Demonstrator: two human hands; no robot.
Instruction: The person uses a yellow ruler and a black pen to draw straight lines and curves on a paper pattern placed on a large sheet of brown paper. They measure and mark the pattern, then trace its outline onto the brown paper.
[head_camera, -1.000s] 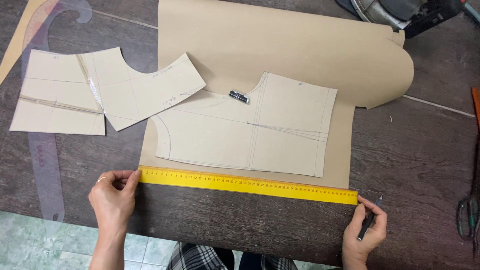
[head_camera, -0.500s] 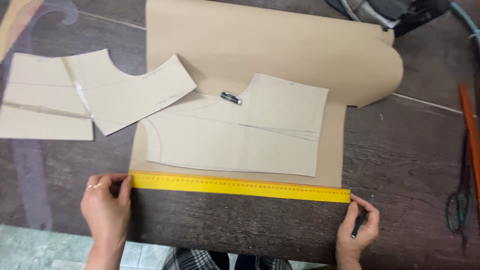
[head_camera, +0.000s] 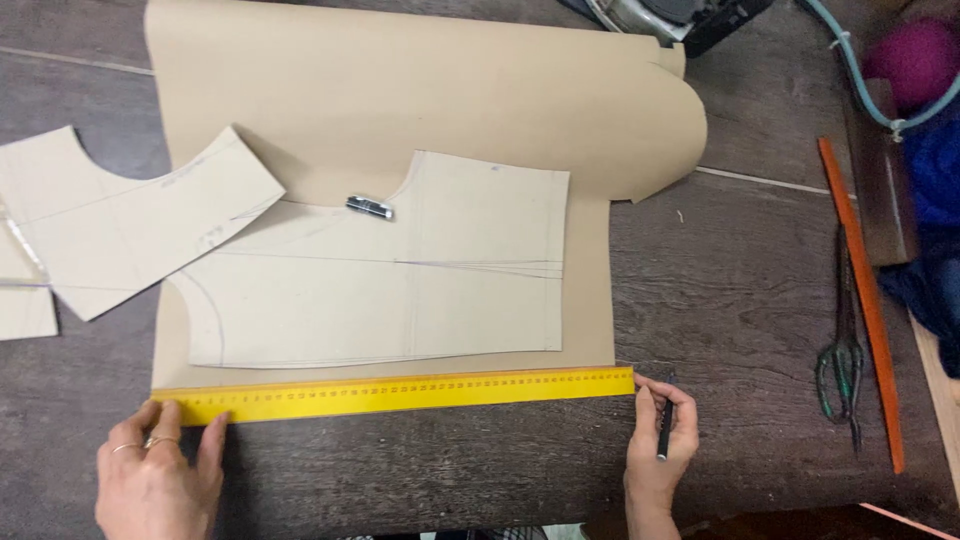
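A long yellow ruler lies along the near edge of a big sheet of brown paper. My left hand presses its fingertips on the ruler's left end. My right hand is at the ruler's right end and holds a dark pen. A pale cut pattern piece lies flat on the brown paper just beyond the ruler, with a small metal clip on its upper edge.
More pale pattern pieces lie at the left on the dark wooden table. Scissors and a long orange ruler lie at the right. A machine sits at the far edge, dark blue cloth at far right.
The view has shifted to the right, bringing the scissors and orange ruler further in. Both hands have stayed at the yellow ruler's ends.
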